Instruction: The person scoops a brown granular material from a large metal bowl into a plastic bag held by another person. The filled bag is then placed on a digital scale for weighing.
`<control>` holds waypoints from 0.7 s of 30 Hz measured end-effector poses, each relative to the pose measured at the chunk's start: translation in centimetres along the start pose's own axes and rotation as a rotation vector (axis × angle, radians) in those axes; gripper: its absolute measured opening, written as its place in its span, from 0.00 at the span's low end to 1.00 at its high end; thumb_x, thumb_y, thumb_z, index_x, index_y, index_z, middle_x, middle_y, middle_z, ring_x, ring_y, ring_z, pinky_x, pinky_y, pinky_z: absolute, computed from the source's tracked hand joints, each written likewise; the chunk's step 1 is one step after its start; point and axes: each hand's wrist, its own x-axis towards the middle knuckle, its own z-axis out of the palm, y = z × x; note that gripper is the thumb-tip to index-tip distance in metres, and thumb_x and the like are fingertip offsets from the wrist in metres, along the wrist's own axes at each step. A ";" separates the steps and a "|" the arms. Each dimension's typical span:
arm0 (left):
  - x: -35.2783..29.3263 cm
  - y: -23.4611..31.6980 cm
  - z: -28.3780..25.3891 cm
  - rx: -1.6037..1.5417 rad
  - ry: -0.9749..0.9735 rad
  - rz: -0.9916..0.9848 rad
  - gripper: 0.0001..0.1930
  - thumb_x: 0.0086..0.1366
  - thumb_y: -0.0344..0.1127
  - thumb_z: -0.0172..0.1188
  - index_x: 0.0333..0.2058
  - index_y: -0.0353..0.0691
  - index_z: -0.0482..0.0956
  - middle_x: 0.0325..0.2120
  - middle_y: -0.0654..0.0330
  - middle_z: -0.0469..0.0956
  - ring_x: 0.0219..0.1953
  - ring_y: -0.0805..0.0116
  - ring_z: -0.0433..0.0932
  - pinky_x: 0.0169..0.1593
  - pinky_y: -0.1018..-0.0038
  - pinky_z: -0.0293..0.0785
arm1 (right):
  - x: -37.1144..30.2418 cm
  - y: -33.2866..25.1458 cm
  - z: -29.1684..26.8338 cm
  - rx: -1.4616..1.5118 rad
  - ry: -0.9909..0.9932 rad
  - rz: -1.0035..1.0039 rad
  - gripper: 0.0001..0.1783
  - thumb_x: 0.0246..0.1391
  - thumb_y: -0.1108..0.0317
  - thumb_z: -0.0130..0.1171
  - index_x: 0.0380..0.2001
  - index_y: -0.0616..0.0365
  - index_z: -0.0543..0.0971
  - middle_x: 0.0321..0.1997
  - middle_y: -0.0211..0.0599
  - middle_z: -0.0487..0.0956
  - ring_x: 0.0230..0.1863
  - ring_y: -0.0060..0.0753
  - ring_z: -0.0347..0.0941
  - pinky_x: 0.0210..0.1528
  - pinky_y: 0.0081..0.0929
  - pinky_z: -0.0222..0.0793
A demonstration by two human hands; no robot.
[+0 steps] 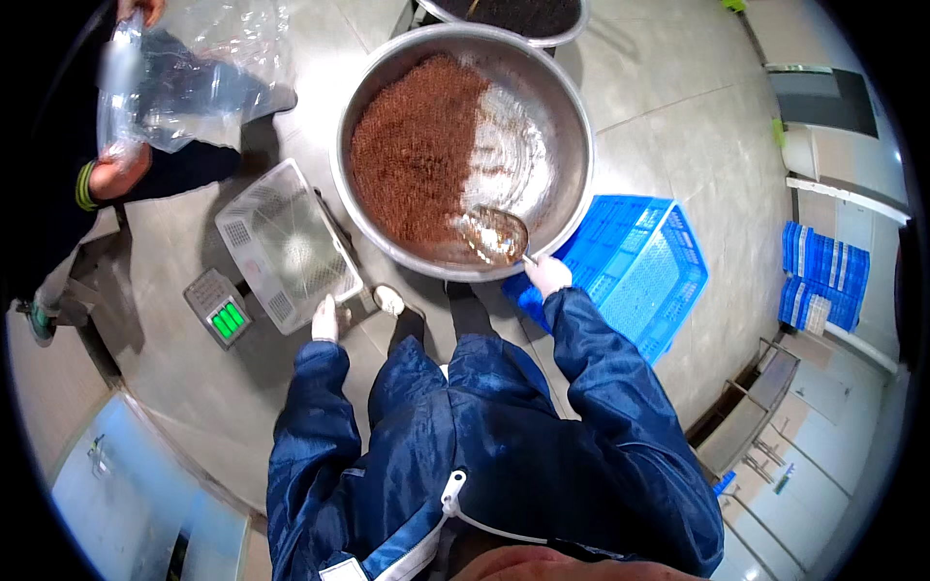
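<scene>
My right hand is closed around the handle of a shiny metal scoop. The scoop's bowl rests low inside a large round steel basin, beside a heap of reddish-brown granules along the basin's left side. Bare metal shows on the right of the basin. My left hand overlaps the near rim of a white plastic basket. Its fingers show only in part, and whether they grip the rim or hang in front of it I cannot tell. The basket looks empty apart from something pale, perhaps a clear liner.
A scale with a green-lit display sits left of the basket. Blue crates stand right of the basin. Behind it is another basin with dark contents. At left, another person's hands hold a clear plastic bag. More blue crates are stacked far right.
</scene>
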 end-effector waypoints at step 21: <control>17.9 9.9 16.3 -0.223 0.445 0.192 0.22 0.66 0.48 0.46 0.46 0.33 0.69 0.37 0.58 0.74 0.38 0.70 0.71 0.44 0.76 0.68 | 19.0 4.6 11.6 0.090 -0.141 0.071 0.25 0.53 0.44 0.45 0.43 0.50 0.74 0.37 0.52 0.77 0.42 0.52 0.72 0.46 0.41 0.66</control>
